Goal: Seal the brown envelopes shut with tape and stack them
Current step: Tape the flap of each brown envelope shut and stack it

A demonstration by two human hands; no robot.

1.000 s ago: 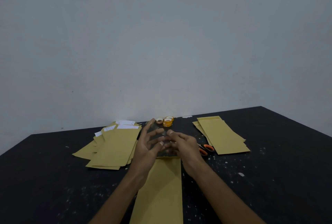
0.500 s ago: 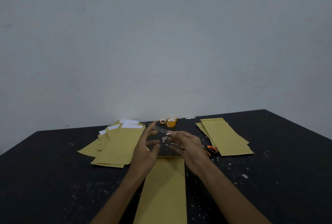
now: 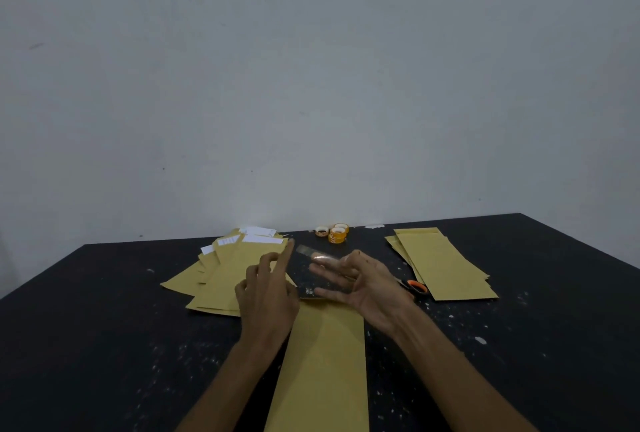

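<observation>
Compared with half a second back: hands drawn a little further apart, left forefinger now stretched straight out toward the far side, clear strip of tape (image 3: 316, 255) pulled out longer between the two hands.

Left hand (image 3: 268, 287) loosely curled, forefinger extended and touching the far left end of the tape, other fingers bent and holding nothing more. Right hand (image 3: 363, 284) palm turned inward, fingers spread, one fingertip showing through the tape at its right end; whether pinched or merely stuck there, cannot tell. Tape raised off the worktop (image 3: 104, 345), spanning from left forefinger tip to right fingers, tilted down toward the right.

Brown envelope (image 3: 323, 362) lying flat, lengthwise, below and between both wrists, its far short edge just under the fingers of both hands, beneath the tape. Not yet touched by the tape, as far as visible.

Loose pile of envelopes (image 3: 221, 275) just to the left of the left hand, partly hidden behind it, white slips (image 3: 258, 235) sticking out at the far ends. Neater stack of envelopes (image 3: 440, 265) to the right of the right hand, apart from it. Scissors (image 3: 414, 286) with orange handles just beside the right hand, between it and that stack, blades hidden behind the hand. Tape rolls (image 3: 336, 233) beyond both hands, near the far edge of the worktop.
</observation>
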